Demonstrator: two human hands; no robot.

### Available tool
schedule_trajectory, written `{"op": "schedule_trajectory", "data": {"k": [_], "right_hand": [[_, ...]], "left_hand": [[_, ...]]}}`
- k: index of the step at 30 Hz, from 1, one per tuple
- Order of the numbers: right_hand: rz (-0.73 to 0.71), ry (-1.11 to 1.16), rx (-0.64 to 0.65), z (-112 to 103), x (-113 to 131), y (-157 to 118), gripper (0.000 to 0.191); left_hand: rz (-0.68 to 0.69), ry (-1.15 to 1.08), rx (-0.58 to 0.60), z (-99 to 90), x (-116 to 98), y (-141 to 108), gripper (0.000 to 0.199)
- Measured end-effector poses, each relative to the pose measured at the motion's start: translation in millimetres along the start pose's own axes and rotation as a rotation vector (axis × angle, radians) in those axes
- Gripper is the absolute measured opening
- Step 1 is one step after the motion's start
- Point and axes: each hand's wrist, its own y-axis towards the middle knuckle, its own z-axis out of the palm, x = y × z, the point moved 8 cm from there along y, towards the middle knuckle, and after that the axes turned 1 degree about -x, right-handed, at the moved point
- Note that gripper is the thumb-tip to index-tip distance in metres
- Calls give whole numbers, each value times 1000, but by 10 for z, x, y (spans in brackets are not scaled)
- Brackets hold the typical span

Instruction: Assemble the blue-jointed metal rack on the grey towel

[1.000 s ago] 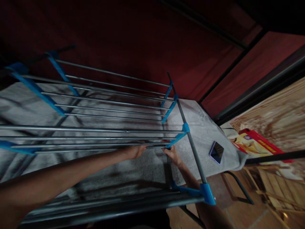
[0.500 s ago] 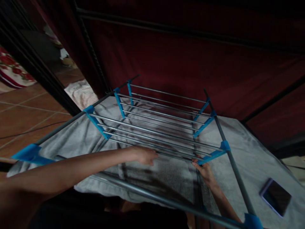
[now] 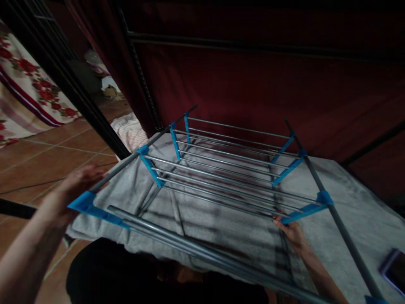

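Observation:
A rack (image 3: 221, 179) of thin metal rods, blue plastic brackets and grey side poles stands on grey cloth. My right hand (image 3: 294, 236) is closed on the inner end of a blue bracket (image 3: 306, 211) at the right, where the lowest rod meets it. At the left side pole (image 3: 122, 165) is my left hand (image 3: 82, 179), just above the front left blue bracket (image 3: 85, 202). Its fingers are smeared by motion, so I cannot tell whether they wrap the pole. Thicker metal tubes (image 3: 190, 247) cross the near side of the rack, their left end loose.
The grey cloth (image 3: 354, 181) extends to the right, with a phone (image 3: 395, 270) at its edge. A dark red curtain (image 3: 253, 84) hangs behind. On the left are a black post (image 3: 76, 93), tiled floor (image 3: 63, 150), a striped cloth (image 3: 129, 131) and a flowered cloth (image 3: 41, 88).
My left hand has left the rack's middle front and moved left to the side pole. My right hand stays at its bracket. The view has turned left.

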Motion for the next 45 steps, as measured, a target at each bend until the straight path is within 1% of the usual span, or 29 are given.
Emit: {"op": "schedule_trajectory", "data": {"k": [1,2,3,5,6,8,12,15,18,20,22,26,29,31,35,41,45], "right_hand": [[14,-1,-3,-4,-3,-4,31],[26,-5,-6,-8,-4,-9,30],[38,-14,-9,-9,-6,-12,30],[46,-27,-20,-19,-3,-14,30],[42,-28,-29,-28,0,-11,30],[34,-24,-26,-42,-4,3,29],[46,-93,16,-90,-66,50,32],[21,-177,56,-122,-75,71,41],[-11,-161,128,-93,-55,56,46],[-1,-146,147,-83,-59,35,47],[24,-143,145,-84,-71,11,50],[66,-187,103,-127,-79,-29,46],[55,-230,89,-146,-49,-43,46],[48,-230,95,-145,-38,-46,50],[65,-228,128,-143,-83,-47,53],[19,-258,153,-161,-90,-35,55],[-7,-291,149,-152,-44,-34,55]], "left_hand": [[3,-41,167,291,171,59,56],[-49,-42,269,534,382,112,59],[-97,-53,363,763,575,157,66],[-127,-34,479,1114,852,236,77],[-116,-7,509,1236,936,273,79],[-47,56,535,1392,999,345,76],[76,110,531,1485,985,554,67],[134,155,584,1566,1042,776,58],[194,245,646,1691,1150,975,48],[207,315,689,1775,1219,1059,44],[187,375,719,1834,1264,1109,42],[175,388,794,1935,1229,1113,39],[188,364,830,1989,1189,1085,38],[201,363,817,1992,1178,1071,38],[239,377,755,1939,1158,1042,40],[179,302,700,1880,1232,1045,46],[243,314,662,1893,1266,1033,46]]}}
